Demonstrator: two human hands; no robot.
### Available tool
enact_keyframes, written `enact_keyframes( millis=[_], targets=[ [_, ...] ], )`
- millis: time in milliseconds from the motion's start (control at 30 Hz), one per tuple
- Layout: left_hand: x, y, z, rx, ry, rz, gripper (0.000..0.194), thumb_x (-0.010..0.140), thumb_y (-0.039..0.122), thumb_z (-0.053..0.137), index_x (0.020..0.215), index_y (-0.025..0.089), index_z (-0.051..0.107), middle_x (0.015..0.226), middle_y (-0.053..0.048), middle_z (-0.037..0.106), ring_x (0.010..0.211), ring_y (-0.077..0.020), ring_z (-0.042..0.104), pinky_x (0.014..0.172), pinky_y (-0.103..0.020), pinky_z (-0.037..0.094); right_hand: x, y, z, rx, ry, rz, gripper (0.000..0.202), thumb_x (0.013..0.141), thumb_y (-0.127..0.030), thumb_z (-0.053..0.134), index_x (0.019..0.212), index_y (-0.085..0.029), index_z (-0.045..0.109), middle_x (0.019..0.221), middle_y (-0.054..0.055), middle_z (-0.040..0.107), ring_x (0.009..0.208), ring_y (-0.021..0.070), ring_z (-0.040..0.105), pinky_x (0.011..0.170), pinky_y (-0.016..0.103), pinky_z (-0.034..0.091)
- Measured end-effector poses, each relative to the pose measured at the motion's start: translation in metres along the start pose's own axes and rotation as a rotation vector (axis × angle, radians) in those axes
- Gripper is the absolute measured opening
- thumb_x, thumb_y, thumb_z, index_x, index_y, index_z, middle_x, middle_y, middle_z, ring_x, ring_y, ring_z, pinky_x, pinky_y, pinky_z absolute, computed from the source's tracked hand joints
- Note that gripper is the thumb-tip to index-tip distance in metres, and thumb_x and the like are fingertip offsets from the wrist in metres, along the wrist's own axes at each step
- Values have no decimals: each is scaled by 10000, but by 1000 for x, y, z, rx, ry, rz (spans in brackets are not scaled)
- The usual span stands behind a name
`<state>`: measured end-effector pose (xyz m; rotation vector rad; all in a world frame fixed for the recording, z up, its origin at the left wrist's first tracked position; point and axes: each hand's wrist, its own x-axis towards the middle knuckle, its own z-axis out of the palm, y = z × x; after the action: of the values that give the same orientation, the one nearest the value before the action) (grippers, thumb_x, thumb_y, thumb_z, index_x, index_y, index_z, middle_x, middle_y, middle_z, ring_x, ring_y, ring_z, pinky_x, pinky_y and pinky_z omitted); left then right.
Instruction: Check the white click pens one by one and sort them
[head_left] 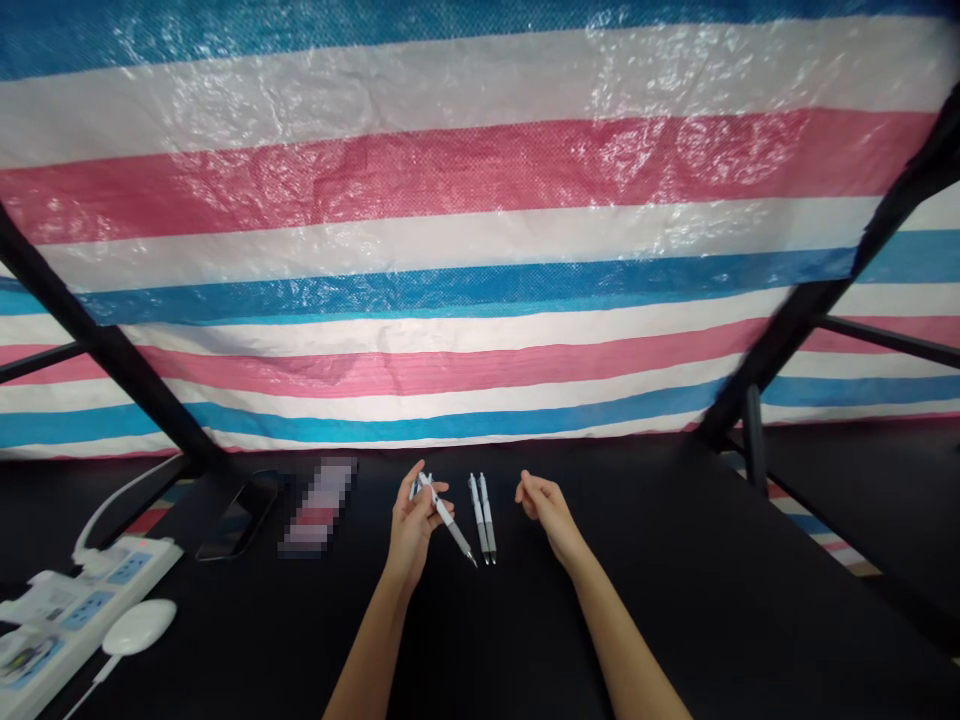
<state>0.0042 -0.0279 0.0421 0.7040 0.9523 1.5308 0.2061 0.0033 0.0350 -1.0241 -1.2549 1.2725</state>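
Observation:
My left hand (415,520) holds a white pen with a grey grip (453,527) between its fingers, the tip pointing down and to the right. Part of another white pen shows behind those fingers. Just right of it, two similar pens, a left one (478,515) and a right one (487,517), lie side by side on the black table (510,640). To the right of the pens is my right hand (541,500), its fingers curled and pressed together; whether anything small is between them is hidden.
At the left lie a dark phone (238,518), a pixelated item (319,507), a white power strip (90,610) with plugs and a round white charger (140,627). Black frame bars (142,375) and a striped sheet (450,240) stand behind.

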Motion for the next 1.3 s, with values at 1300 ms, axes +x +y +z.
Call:
enact_keyframes(
  millis=[1300],
  targets=[
    [0, -2, -2, 178, 15, 39, 654, 689, 439, 685, 1266, 233, 455, 791, -7, 633, 578, -110, 598, 589, -253, 488, 6, 4, -13, 262, 216, 54, 423, 659, -576, 655, 570, -188, 513, 419, -87, 267, 387, 59, 212, 390, 228, 194]
  ],
)
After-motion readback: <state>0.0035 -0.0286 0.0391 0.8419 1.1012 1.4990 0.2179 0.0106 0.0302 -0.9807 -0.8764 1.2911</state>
